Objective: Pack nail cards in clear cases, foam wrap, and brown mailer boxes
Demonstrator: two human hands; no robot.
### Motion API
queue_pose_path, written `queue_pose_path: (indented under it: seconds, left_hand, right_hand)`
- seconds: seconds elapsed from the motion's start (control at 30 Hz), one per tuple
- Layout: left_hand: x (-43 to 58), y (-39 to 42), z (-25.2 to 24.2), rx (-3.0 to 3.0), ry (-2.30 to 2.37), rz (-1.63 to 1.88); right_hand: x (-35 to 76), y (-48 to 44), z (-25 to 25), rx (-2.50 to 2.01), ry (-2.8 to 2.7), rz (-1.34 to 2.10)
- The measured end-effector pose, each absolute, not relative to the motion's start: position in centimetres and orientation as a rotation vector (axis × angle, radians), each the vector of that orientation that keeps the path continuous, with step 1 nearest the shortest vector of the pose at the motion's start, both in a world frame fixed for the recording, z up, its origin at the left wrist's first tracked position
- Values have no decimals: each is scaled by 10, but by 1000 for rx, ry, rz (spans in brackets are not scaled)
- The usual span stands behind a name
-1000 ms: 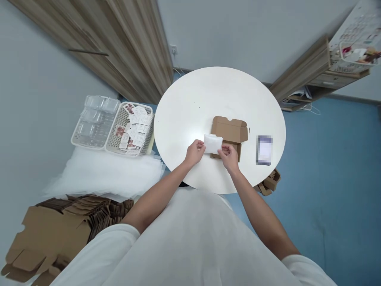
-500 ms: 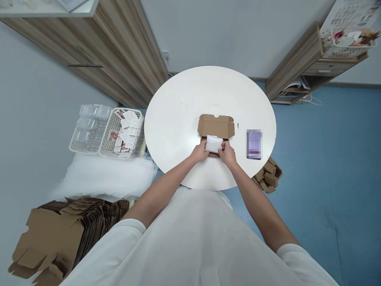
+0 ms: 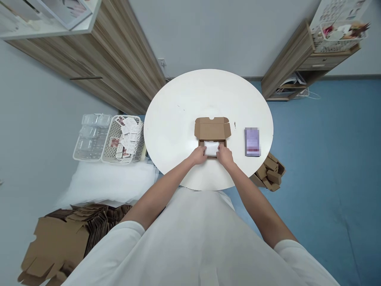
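A small brown cardboard box (image 3: 212, 132) stands on the white round table, its lid folded back away from me. Inside its tray lies a white wrapped packet (image 3: 211, 149), puffy and roughly rectangular. My left hand (image 3: 199, 155) has its fingers closed at the packet's left end. At the right end, my right hand (image 3: 225, 155) pinches the packet in the same way. Both hands rest over the box's side walls and cover parts of them. What is inside the wrapping cannot be seen.
A purple stack with a blurred face (image 3: 252, 142) lies right on the round table (image 3: 172, 115). Left are a basket of cards (image 3: 111, 153), a tray of clear containers (image 3: 89, 139), white sheets (image 3: 104, 180) and flattened cartons (image 3: 56, 242). Folded boxes (image 3: 271, 172) stand below the table's right edge.
The white packet has gone down from above the box into its tray, with both my hands still at its ends. The camera view has shifted slightly.
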State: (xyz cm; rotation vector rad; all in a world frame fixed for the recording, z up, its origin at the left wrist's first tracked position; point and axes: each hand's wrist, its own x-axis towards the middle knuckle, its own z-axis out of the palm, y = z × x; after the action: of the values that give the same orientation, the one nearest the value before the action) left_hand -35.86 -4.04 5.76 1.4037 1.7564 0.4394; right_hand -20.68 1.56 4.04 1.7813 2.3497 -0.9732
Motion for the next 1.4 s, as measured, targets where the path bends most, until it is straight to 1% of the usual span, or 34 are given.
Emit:
queue_pose_path:
  seconds: [0.17, 0.27, 0.33, 0.4, 0.47, 0.53, 0.6, 0.9, 1.03, 1.13, 1.2, 1.27, 1.4]
  left_hand:
    - [-359, -45, 54, 1454, 1744, 441]
    - [-363, -53, 54, 1448, 1782, 563]
    - [-369, -58, 54, 1392, 1822, 664]
    - [-375, -63, 54, 1266, 1878, 713]
    - [-380, -66, 53, 1108, 1918, 690]
    - [-383, -67, 52, 1016, 1894, 643]
    - [-385, -68, 51, 1005, 1844, 626]
    - [-405, -86, 44, 939, 1922, 677]
    - [-426, -74, 41, 849, 1958, 744]
    - [-444, -51, 44, 733, 1878, 843]
    - [-455, -33, 47, 628, 1795, 908]
    - [-462, -17, 50, 563, 1718, 930]
    - [-465, 3, 54, 504, 1614, 844]
  right_hand:
    - [-205, 8, 47, 1750, 2464, -923]
    - [-192, 5, 53, 1764, 2638, -979]
    - [-180, 6, 54, 1867, 2694, -1028]
    - [-169, 10, 53, 2038, 2567, -1120]
    - [-164, 13, 50, 2131, 2330, -1314]
    - [-165, 13, 47, 2110, 2159, -1529]
    - [-171, 11, 45, 2063, 2099, -1671]
    - [-193, -2, 42, 1946, 2059, -1808]
    - [-190, 18, 35, 2105, 1975, -1858]
    - [-187, 45, 34, 2220, 1767, -2077]
    - [-187, 62, 34, 2256, 1534, -2298]
    - [-189, 76, 35, 2216, 1377, -2464]
    - [-199, 90, 37, 2030, 1353, -2537]
